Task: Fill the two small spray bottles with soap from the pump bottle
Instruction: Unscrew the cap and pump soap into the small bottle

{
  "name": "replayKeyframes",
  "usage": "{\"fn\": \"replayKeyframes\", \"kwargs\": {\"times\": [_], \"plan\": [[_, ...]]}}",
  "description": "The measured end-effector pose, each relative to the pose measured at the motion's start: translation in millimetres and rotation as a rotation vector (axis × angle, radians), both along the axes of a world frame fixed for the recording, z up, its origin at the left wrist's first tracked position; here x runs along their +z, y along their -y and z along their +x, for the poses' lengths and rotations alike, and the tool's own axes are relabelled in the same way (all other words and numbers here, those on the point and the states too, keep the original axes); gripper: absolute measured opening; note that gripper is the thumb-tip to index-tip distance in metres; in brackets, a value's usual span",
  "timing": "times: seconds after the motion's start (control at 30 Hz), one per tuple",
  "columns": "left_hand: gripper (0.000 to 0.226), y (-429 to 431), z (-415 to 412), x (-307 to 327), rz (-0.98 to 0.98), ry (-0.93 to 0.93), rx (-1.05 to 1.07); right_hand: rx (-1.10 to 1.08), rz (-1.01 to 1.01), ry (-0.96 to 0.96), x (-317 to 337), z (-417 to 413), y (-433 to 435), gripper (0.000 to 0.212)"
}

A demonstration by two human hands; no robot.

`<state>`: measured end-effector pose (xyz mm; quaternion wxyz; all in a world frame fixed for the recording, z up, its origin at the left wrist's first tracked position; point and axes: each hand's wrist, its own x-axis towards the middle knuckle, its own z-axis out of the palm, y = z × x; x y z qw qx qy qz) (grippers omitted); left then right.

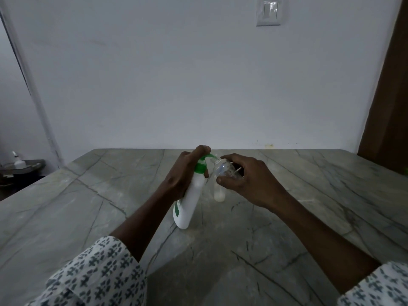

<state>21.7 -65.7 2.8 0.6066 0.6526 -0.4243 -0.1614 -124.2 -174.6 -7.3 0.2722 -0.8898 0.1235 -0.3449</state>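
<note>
A white pump bottle (191, 199) with a green collar and pump head stands tilted to the right on the grey stone table (88, 206). My left hand (184, 173) grips its neck, with a finger on top of the pump head. My right hand (245, 180) holds a small clear spray bottle (224, 168) tipped over, its open mouth right at the green nozzle. Behind it a second small clear bottle (219, 194) stands on the table, with pale liquid at its bottom.
A white wall rises behind the table's far edge, with a light switch (269, 11) high up. A brown door frame (388, 96) stands at the right. A low shelf with a white container (18, 164) lies beyond the table's left edge.
</note>
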Motion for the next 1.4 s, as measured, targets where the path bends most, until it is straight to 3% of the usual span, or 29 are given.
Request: {"fn": "replayKeyframes", "kwargs": {"times": [0.23,0.53,0.77,1.0,1.4], "plan": [[0.066,-0.2,-7.9,2.3,-0.023,0.006,0.005,-0.009,0.014,0.018,2.2,-0.7,3.2,0.049],[0.052,0.1,-5.3,1.7,-0.048,-0.082,-0.012,-0.002,0.016,0.018,1.4,-0.5,4.2,0.051],[0.044,0.3,-0.3,-0.6,-0.025,-0.010,-0.014,0.006,-0.009,-0.011,-0.8,0.1,4.3,0.054],[0.060,-0.6,-6.3,1.1,-0.010,-0.009,-0.001,-0.002,0.027,0.008,0.6,-1.3,6.4,0.052],[0.054,0.7,-3.8,0.2,-0.027,-0.050,-0.011,0.047,0.152,0.007,-1.2,-0.8,6.0,0.051]]}}
